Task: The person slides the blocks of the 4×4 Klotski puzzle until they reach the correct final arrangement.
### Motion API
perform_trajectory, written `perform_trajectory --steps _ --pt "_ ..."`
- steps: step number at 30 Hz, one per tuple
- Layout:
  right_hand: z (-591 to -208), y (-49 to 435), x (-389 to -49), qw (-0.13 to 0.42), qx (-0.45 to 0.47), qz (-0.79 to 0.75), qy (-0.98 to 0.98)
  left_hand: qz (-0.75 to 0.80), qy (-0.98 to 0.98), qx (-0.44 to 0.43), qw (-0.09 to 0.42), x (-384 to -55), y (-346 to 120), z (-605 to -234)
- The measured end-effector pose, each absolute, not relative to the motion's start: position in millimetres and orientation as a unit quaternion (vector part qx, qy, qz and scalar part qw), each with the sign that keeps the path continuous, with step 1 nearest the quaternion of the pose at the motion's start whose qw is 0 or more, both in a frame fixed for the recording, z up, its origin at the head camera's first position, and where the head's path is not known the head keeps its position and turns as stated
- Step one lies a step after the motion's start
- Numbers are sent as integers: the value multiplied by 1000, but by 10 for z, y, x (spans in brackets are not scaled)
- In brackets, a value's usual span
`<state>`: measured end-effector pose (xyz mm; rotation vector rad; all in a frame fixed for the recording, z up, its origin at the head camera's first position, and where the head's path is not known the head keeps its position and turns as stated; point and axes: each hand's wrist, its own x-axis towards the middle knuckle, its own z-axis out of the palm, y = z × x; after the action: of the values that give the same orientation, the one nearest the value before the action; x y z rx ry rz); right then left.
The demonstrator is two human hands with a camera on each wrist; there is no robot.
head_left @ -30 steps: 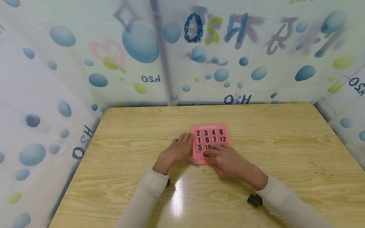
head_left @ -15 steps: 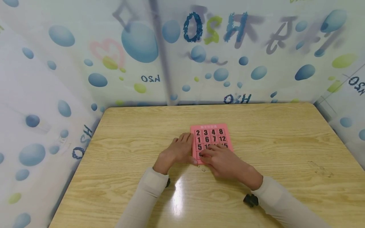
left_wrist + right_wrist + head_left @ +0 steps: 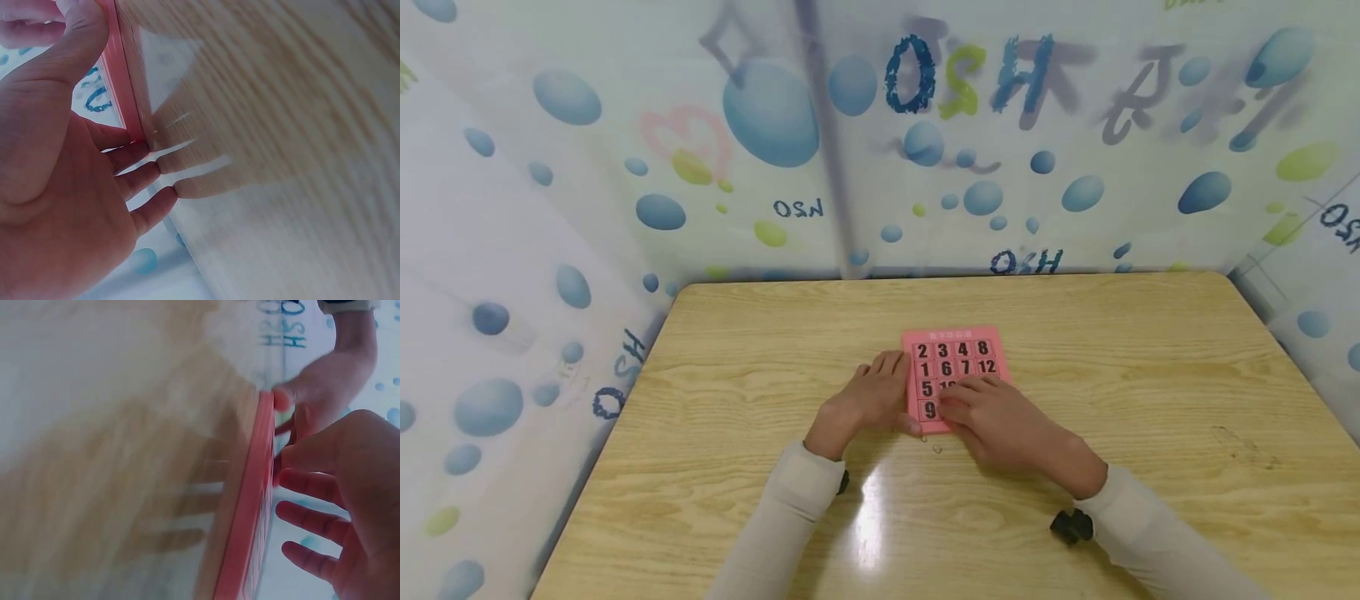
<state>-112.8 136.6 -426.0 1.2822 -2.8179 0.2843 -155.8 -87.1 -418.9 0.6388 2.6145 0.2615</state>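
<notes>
A pink sliding number puzzle (image 3: 946, 367) lies flat on the table in the head view. Its top rows read 2 3 4 8 and 1 6 7 12. The 9 tile (image 3: 930, 409) sits in the near left corner. Against the board's left side rests my left hand (image 3: 874, 397), thumb by the near corner and fingers fairly straight along the edge. My right hand (image 3: 1009, 423) reaches over the lower right, its fingertips at the tiles beside the 9 and covering several of them. The right wrist view shows that hand's outer fingers (image 3: 312, 522) extended above the board.
The wooden table (image 3: 737, 358) extends around the puzzle on every side. A patterned curtain (image 3: 880, 167) stands behind its far edge and at both sides. Dark straps with a black device (image 3: 1071, 527) sit at the right wrist.
The 9 tile has slid left into the near left corner under my right fingers. My right hand moved left, then back right, uncovering the 9. The left hand stays put.
</notes>
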Motion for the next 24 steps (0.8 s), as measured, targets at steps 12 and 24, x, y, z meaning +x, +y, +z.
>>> perform_trajectory --steps 12,24 --pt "-4249 1725 -1172 42 429 69 -900 95 944 232 216 -1553 -860 -4156" --pt "-4298 1777 -1164 45 440 60 -895 94 944 231 217 -1554 -857 -4155"
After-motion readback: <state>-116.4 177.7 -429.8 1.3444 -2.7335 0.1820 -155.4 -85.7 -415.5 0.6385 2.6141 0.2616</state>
